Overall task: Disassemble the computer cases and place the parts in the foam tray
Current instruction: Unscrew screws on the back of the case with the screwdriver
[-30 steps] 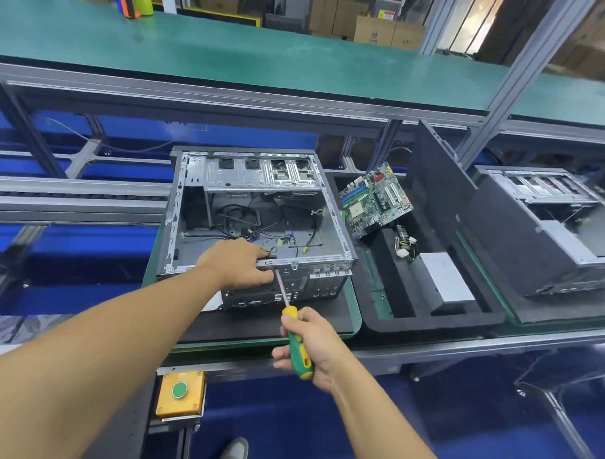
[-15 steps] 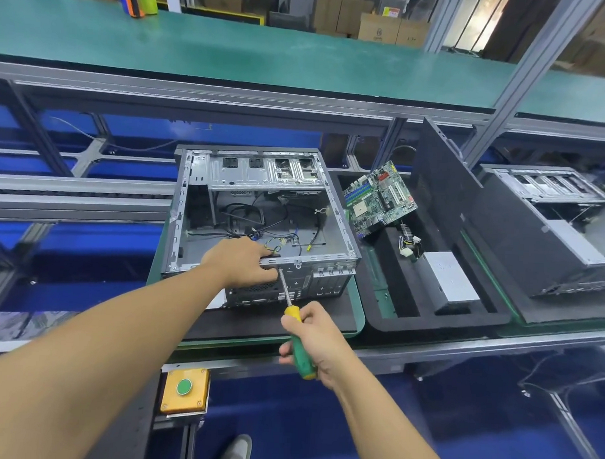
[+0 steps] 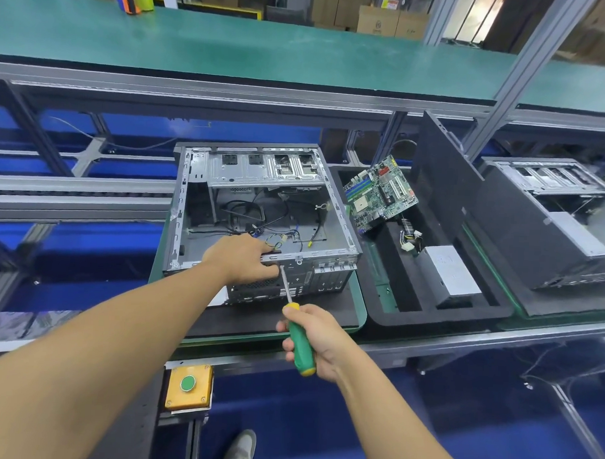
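An open metal computer case (image 3: 261, 180) lies on a dark mat, loose cables on its floor. My left hand (image 3: 243, 260) grips the case's near top rail, fingers curled over the edge. My right hand (image 3: 316, 339) holds a green and yellow screwdriver (image 3: 298, 346), its shaft pointing up to the rear panel just below the rail beside my left hand. To the right sits the black foam tray (image 3: 411, 319), with a green motherboard (image 3: 379, 194) leaning at its far end, a silver power supply (image 3: 452, 270) and its wire bundle (image 3: 409, 236).
A second open case (image 3: 565, 218) lies on the far right, behind an upright black side panel (image 3: 443, 172). A green shelf (image 3: 266, 46) runs overhead on aluminium posts. A yellow box with a green button (image 3: 187, 385) hangs below the bench edge. A shoe (image 3: 242, 448) shows on the floor.
Both hands keep their places at the case's rear rail; the screwdriver's handle has tilted slightly in my right hand. The view has shifted a little.
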`<state>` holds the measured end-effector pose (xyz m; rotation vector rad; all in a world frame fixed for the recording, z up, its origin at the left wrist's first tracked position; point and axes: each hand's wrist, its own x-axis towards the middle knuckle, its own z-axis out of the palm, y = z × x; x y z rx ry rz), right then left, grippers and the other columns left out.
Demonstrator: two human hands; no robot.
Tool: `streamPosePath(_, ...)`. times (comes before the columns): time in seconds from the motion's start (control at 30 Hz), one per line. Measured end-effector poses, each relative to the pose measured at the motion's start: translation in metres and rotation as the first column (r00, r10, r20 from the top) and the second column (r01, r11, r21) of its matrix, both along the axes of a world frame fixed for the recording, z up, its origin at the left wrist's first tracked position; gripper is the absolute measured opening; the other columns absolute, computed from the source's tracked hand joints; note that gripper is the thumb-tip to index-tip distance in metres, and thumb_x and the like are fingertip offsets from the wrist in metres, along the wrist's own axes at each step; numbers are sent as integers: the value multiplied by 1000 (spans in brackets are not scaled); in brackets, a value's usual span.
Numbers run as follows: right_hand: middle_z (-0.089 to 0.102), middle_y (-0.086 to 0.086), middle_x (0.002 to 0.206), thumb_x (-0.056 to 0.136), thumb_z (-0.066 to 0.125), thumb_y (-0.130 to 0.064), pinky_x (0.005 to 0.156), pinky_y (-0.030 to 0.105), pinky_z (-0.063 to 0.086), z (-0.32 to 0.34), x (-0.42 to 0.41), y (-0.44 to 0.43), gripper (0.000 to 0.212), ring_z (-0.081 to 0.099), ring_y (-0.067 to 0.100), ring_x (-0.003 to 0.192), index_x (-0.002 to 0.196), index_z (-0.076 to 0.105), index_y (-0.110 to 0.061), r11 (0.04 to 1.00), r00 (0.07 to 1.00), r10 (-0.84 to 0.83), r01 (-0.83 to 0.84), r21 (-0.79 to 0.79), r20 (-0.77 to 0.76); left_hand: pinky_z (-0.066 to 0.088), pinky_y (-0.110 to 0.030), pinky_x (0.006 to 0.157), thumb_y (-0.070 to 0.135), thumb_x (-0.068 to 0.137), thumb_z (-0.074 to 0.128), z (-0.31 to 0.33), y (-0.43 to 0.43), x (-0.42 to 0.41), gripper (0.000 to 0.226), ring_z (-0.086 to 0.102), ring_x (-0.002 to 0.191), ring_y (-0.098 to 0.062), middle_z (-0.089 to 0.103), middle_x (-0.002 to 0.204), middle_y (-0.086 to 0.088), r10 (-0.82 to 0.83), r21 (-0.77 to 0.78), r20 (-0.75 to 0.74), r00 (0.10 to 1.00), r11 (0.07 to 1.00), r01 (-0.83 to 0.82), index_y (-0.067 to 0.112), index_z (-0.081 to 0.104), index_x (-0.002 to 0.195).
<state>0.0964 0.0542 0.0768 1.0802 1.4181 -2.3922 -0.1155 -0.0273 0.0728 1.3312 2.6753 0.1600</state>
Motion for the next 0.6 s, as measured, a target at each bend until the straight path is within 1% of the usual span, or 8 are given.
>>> streamPosePath(0.07,67,14,80,102,51,-36,49,29,44,6,-1,4,29,49,20,52,106,50,-8,989,999,52,-51,-138,7,52,-34,76,74,76,40,-2,1,-1,62,64,92,-26,71,97,1,-11,7,-16,1000,1000,11,43,63,125)
streamPosePath(0.13,69,18,86,103,40,-35,54,31,47,7,-1,9,37,53,21,55,107,56,-2,976,993,121,-118,-182,4,50,-34,75,73,78,41,-3,1,-2,62,64,95,-26,71,101,0,-17,7,-32,999,1000,18,43,62,127)
streamPosePath(0.2,71,16,85,103,40,-29,58,32,51,6,-1,8,34,55,19,57,102,60,-2,984,992,129,-127,-124,13,50,-33,73,72,78,40,-3,2,-2,62,64,93,-26,71,98,1,-17,0,-32,999,1000,17,42,63,127)
streamPosePath(0.3,66,11,80,101,57,-21,60,37,57,-3,0,0,15,59,19,55,99,49,-8,999,1000,13,-13,36,-7,51,-33,72,70,74,39,-2,1,-1,64,63,87,-27,68,90,1,-7,-16,-19,1000,1000,6,40,64,125)
streamPosePath(0.37,60,10,79,97,64,-13,60,42,58,-5,-2,1,22,59,22,53,98,42,-11,991,997,-69,74,107,-46,48,-33,69,69,73,38,-2,1,-1,66,62,87,-27,67,91,1,0,-25,-20,1000,1000,-1,41,63,127)
streamPosePath(0.43,57,7,72,96,65,-11,54,36,54,0,-5,5,25,52,19,48,98,40,-11,991,994,-64,73,108,-89,45,-32,68,69,73,37,-1,2,0,66,60,87,-26,63,88,1,3,-31,-26,1000,1000,-4,41,62,128)
streamPosePath(0.5,56,3,68,96,63,-14,48,31,47,8,-7,8,25,46,15,46,100,39,-13,992,996,11,0,129,-88,45,-32,68,68,74,38,1,2,0,66,58,84,-25,58,82,4,2,-37,-22,1000,999,-3,40,62,129)
streamPosePath(0.6,56,0,66,98,60,-23,46,28,43,9,-2,8,23,43,14,45,103,40,-13,989,996,23,-10,149,-87,47,-32,68,68,74,38,1,1,1,63,59,79,-24,58,74,6,4,-43,-15,1000,999,-4,40,64,123)
